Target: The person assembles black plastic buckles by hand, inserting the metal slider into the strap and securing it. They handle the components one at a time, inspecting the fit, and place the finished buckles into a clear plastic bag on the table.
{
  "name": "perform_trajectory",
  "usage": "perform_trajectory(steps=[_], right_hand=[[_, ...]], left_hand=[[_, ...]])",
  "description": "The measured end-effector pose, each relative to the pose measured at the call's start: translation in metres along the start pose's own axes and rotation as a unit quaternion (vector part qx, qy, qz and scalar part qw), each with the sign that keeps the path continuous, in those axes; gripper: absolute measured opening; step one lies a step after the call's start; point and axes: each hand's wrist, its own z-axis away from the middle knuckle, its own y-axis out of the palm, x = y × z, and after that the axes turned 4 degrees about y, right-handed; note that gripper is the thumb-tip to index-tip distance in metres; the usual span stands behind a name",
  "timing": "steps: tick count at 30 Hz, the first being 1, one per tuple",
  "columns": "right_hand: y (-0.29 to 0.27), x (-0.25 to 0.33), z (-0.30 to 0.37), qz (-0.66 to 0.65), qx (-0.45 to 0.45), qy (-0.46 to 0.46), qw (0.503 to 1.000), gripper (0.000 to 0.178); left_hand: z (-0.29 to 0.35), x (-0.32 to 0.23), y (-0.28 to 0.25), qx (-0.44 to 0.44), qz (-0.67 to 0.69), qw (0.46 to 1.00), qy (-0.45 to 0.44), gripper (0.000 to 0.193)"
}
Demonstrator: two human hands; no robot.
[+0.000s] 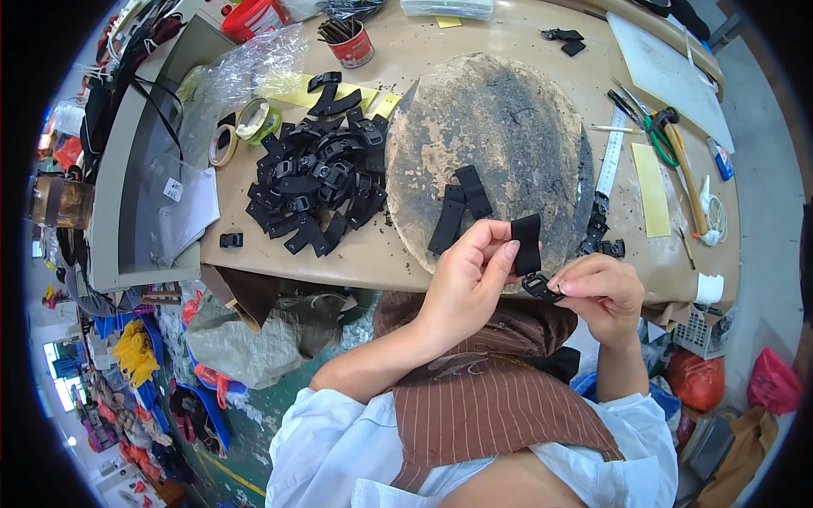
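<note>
My left hand (476,269) pinches a short black strap (526,240) between thumb and fingers, above the near edge of the table. Just below the strap, my right hand (603,289) grips a black buckle (539,286) by its right end. The buckle touches or nearly touches the strap's lower end; whether the two are joined I cannot tell. Two more black strap pieces (448,219) lie on the round worn wooden block (508,102) beyond my left hand. Several black buckles (599,222) sit in a row by the block's right side, close to my right hand.
A heap of black buckled straps (318,169) covers the table left of the block. Tape rolls (223,145) and a red tin (350,46) stand around it. To the right lie a hammer (690,173), green-handled scissors (660,140), a steel ruler (611,152) and a white board (669,76).
</note>
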Motion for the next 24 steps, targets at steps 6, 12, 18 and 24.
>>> perform_trajectory(steps=[6, 12, 18, 24], right_hand=[[-0.004, 0.002, -0.006, 0.041, 0.024, 0.013, 0.999, 0.024], [0.005, -0.01, 0.001, -0.008, -0.038, 0.133, 0.99, 0.023], [0.005, -0.018, 0.012, -0.065, -0.05, 0.133, 0.988, 0.023], [0.01, -0.014, 0.015, -0.105, -0.071, 0.141, 0.982, 0.023]], left_hand=[[0.005, -0.009, 0.002, 0.011, -0.14, 0.99, 0.01, 0.018], [0.011, 0.011, 0.007, 0.006, -0.173, 0.983, 0.06, 0.023], [0.014, 0.01, 0.007, 0.049, 0.004, 0.998, -0.045, 0.029], [0.018, 0.016, 0.004, 0.066, -0.019, 0.997, -0.031, 0.028]])
